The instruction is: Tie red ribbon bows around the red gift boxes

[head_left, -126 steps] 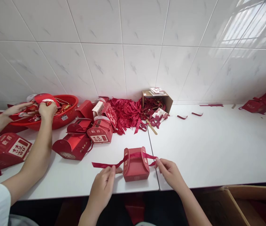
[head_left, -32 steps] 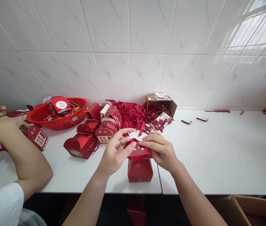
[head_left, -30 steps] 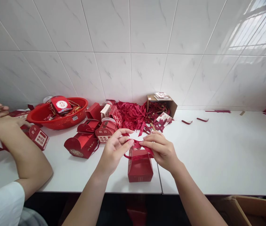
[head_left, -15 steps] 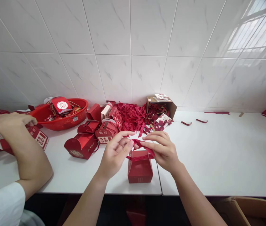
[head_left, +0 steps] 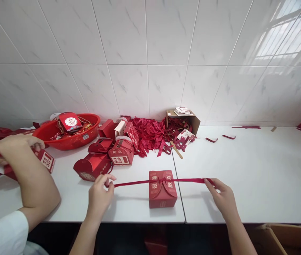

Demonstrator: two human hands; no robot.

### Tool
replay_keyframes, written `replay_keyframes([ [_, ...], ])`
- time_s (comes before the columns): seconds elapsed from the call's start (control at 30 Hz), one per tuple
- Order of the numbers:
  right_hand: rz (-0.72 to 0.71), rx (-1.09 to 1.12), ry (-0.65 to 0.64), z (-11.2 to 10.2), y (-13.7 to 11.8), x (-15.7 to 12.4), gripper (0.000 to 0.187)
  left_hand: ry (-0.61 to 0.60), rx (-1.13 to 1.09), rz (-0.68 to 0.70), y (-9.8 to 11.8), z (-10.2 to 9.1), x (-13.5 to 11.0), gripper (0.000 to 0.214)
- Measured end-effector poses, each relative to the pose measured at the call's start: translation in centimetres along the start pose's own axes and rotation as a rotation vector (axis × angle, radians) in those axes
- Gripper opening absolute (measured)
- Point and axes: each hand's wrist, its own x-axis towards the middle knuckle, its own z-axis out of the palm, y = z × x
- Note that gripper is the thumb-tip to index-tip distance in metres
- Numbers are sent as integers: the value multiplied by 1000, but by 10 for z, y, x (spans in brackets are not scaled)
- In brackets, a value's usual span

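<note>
Half a second ago both hands were bunched together over the box; now they have moved wide apart. The left hand (head_left: 99, 191), at nine o'clock from the red gift box (head_left: 162, 196), pinches one end of the red ribbon (head_left: 135, 183). The right hand (head_left: 222, 194), at three o'clock, grips the other end. The ribbon is now pulled into a taut, level line, and its crossing looks cinched down on the lid, so the tie appears snugged.

The box stands upright at the near edge of the table (head_left: 246, 170), flaps closed, with gold characters on its rounded tabs. At eleven o'clock lie finished boxes (head_left: 121, 154), at twelve a heap of loose ribbons (head_left: 150, 132), and at nine a co-worker's arm (head_left: 30, 177).
</note>
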Motion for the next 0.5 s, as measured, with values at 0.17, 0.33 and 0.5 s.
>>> replay_keyframes([
  [0.17, 75, -58, 36, 7, 17, -5, 47, -26, -24, 19, 4, 20, -10, 9],
  [0.33, -132, 9, -100, 31, -22, 1, 32, -141, -117, 115, 49, 41, -11, 16],
  [0.5, -126, 83, -329, 59, -55, -3, 35, -280, -65, 195, 69, 64, -13, 17],
])
